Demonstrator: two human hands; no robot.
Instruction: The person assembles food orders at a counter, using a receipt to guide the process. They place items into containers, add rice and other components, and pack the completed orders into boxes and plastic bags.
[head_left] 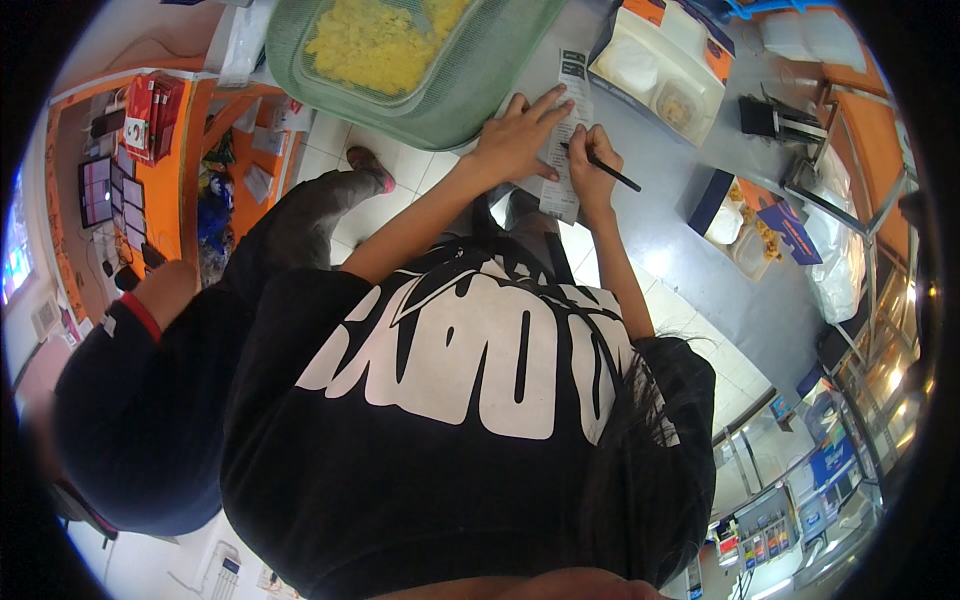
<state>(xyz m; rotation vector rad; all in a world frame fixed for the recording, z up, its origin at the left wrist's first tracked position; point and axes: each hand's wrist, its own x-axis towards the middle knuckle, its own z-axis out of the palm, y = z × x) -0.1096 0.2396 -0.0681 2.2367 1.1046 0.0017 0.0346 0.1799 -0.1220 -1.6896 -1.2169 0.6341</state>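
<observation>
Two bare hands are at work over a long printed paper slip [559,192], which lies on the far stretch of the grey metal counter [672,225], and there's the action! The left hand [518,137] is down flat, fingers spread apart, fingertips on the slip's left side, the thumb nearer along the same edge. Over on the right, the right hand [597,168] has its fingers clamped on a slim black pen [617,176], the tip angled down to the slip and the tail pointing right and nearer. Whether the tip touches, I can't tell from here.

Just left and far of the slip sits a big green tray [505,75], a heap of yellow food [375,45] in the tub it carries. To the far right, an open box [710,95] holds a small clear cup of food [682,103]. Farther right and nearer, a second box in dark blue [707,192] stands open with food inside, a clear plastic bag [838,265] beside it. And at the near left, a co-worker in a dark sleeve [135,400] stands close by the orange shelving [187,170]!
</observation>
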